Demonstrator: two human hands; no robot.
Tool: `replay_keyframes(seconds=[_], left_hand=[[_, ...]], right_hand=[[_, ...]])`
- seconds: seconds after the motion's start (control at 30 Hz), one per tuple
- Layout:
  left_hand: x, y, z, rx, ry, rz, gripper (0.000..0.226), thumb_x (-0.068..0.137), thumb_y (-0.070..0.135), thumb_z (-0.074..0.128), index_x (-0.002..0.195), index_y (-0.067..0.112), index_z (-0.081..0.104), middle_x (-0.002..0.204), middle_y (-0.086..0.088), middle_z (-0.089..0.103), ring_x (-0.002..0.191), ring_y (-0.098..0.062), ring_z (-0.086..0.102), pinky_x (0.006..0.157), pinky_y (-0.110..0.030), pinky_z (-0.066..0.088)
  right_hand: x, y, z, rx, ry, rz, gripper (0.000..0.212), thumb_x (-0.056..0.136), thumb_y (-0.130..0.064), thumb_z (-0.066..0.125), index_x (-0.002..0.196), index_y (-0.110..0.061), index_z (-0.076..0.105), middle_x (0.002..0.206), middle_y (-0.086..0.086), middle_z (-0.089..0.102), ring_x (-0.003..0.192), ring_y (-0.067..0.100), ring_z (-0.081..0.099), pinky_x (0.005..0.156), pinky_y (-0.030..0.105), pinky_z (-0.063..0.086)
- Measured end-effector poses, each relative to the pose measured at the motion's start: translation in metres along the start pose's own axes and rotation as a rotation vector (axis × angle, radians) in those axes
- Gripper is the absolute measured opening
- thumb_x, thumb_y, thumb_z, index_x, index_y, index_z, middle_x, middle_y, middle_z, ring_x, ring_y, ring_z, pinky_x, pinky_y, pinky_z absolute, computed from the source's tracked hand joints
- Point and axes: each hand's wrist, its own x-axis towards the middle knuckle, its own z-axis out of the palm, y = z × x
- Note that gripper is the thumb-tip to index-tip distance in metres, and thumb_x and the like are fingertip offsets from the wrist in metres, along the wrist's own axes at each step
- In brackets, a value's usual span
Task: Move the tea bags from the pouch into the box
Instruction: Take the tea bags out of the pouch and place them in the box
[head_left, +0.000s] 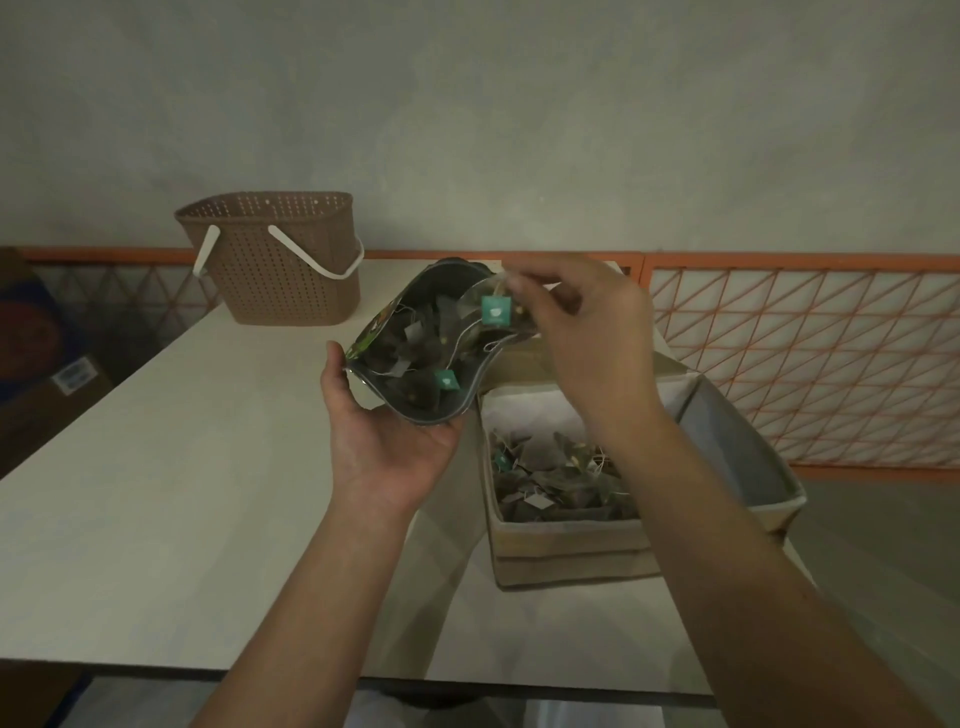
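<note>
My left hand (384, 441) holds the open foil pouch (384, 322) from below, its mouth tilted toward me. Several dark tea bags with green tags lie inside it. At the pouch's upper right rim my right hand (587, 332) pinches one tea bag (493, 312) by its top; a green tag hangs in front of it. To the lower right of the pouch, a cardboard box (566, 545) stands on the table, open, with several tea bags (556, 478) piled inside on white paper.
A brown perforated basket (280, 260) with white handles stands at the back left of the pale table (156, 493). An orange wire fence (810, 353) runs behind and to the right. Cardboard boxes (36, 353) sit on the floor at the left.
</note>
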Motion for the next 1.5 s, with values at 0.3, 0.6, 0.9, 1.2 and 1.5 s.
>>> replay_keyframes(seconds=[0.3,0.6,0.9,1.2,1.5], left_hand=[[0.003,-0.004,0.000,-0.018,0.014,0.016,0.072,0.085,0.071,0.051,0.121,0.012,0.073,0.138,-0.019,0.062,0.132,-0.037,0.056,0.120,-0.039,0.034],[0.003,-0.009,0.000,-0.057,0.016,0.019,0.071,0.087,0.069,0.054,0.121,0.010,0.073,0.137,-0.020,0.062,0.130,-0.038,0.058,0.120,-0.041,0.035],[0.004,-0.008,-0.001,-0.084,0.006,0.030,0.070,0.087,0.068,0.055,0.125,0.011,0.070,0.135,-0.021,0.063,0.130,-0.039,0.057,0.120,-0.043,0.034],[0.005,-0.008,-0.001,-0.069,0.004,0.021,0.069,0.088,0.069,0.053,0.112,0.009,0.078,0.135,-0.020,0.064,0.129,-0.038,0.058,0.120,-0.043,0.035],[0.006,-0.005,-0.007,-0.104,-0.039,0.000,0.070,0.087,0.066,0.059,0.125,0.009,0.071,0.142,-0.021,0.058,0.134,-0.040,0.053,0.121,-0.043,0.033]], right_hand=[[0.003,0.009,-0.048,0.307,-0.037,0.256,0.014,0.091,-0.009,0.065,0.100,-0.016,0.072,0.091,0.002,0.075,0.083,0.018,0.071,0.067,0.024,0.056],[-0.029,0.049,-0.060,0.021,-0.300,0.403,0.017,0.093,-0.007,0.059,0.090,-0.021,0.069,0.096,-0.006,0.071,0.084,0.006,0.066,0.066,0.014,0.054],[-0.039,0.071,-0.060,-0.495,-0.620,0.418,0.026,0.095,-0.013,0.054,0.090,-0.030,0.072,0.106,-0.010,0.057,0.086,0.015,0.062,0.064,0.018,0.047],[-0.048,0.072,-0.047,-0.567,-1.124,0.424,0.042,0.088,-0.035,0.068,0.128,-0.035,0.059,0.124,-0.012,0.050,0.110,0.013,0.050,0.091,0.026,0.040],[-0.031,0.065,-0.073,-0.535,-0.923,0.374,0.030,0.086,-0.011,0.064,0.099,-0.038,0.068,0.116,-0.003,0.058,0.105,0.018,0.055,0.092,0.036,0.048]])
